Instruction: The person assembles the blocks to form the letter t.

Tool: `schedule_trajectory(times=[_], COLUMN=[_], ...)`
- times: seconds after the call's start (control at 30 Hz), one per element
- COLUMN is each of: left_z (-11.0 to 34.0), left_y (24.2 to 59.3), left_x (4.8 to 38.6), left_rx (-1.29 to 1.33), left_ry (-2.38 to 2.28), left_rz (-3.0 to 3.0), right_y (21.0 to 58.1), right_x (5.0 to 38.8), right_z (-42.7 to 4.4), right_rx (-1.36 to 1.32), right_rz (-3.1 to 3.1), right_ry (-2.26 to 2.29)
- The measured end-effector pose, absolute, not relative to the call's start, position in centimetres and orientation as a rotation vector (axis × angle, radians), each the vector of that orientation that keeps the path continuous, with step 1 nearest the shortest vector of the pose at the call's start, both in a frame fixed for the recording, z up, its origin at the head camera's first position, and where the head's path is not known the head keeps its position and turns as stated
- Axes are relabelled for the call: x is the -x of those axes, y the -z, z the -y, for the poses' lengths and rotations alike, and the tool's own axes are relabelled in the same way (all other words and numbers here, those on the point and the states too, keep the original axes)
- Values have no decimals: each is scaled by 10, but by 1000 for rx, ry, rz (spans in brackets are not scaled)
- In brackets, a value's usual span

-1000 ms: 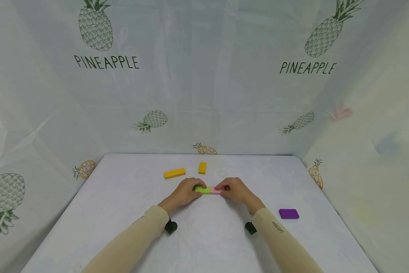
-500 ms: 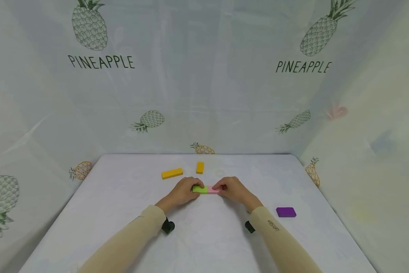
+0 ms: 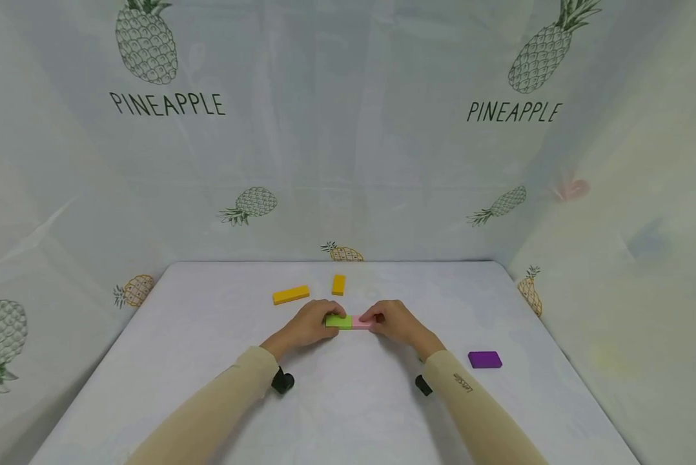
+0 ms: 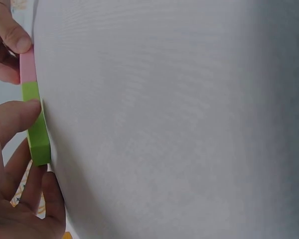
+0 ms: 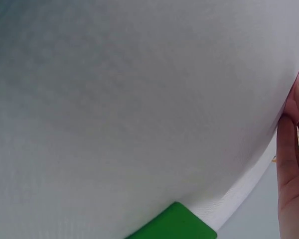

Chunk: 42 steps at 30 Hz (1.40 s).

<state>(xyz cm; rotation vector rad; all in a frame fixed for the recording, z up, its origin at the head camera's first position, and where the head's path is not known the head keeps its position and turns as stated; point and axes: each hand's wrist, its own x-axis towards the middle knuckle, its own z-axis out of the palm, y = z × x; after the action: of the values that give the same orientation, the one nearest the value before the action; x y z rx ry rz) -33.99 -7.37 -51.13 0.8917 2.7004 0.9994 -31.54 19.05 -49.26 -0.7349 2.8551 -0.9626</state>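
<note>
A light green block point(image 3: 339, 323) and a pink block point(image 3: 359, 323) lie end to end on the white table, their ends touching. My left hand point(image 3: 310, 323) pinches the light green block between thumb and fingers. From the other side, my right hand point(image 3: 398, 323) pinches the pink block, covering its right end. The left wrist view shows the green block point(image 4: 38, 132) with the thumb on its near face, and the pink block point(image 4: 28, 68) beyond it. At the right edge of the right wrist view, fingers touch the pink block point(image 5: 291, 109).
Two yellow blocks, a longer one point(image 3: 290, 295) and a shorter one point(image 3: 339, 285), lie behind the hands. A purple block point(image 3: 485, 360) sits to the right of the right forearm. A dark green block point(image 5: 174, 224) shows in the right wrist view, mostly hidden by that arm in the head view.
The whole head view has shifted slightly, so everything sits a little further left. Both hands keep their hold, and the two blocks stay end to end.
</note>
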Motion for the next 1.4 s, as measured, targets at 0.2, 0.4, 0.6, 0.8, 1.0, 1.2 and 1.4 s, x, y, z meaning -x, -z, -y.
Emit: schedule_trajectory(times=[0.2, 0.4, 0.6, 0.8, 1.0, 1.2, 1.4], left_z=[78, 83, 85, 87, 86, 84, 79], left_y=[507, 491, 473, 469, 474, 485, 490], left_x=[342, 349, 361, 377, 391, 405, 418], left_rx=[-903, -935, -892, -851, -830, -833, -862], left_ry=[-985, -1027, -1019, -947, -882, -849, -812], left_rz=[-2676, -2649, -2729, -2796, -2821, -2838, -2839], right_y=[493, 491, 490, 491, 491, 490, 490], right_x=[315, 315, 315, 315, 315, 315, 314], right_z=[-190, -190, -192, -192, -191, -191, -190], right_rx=[734, 734, 726, 759, 717, 726, 693], right_rz=[-2861, -2839, -2830, -2829, -2840, -2834, -2824], right_ry=[961, 965, 971, 968, 953, 970, 982])
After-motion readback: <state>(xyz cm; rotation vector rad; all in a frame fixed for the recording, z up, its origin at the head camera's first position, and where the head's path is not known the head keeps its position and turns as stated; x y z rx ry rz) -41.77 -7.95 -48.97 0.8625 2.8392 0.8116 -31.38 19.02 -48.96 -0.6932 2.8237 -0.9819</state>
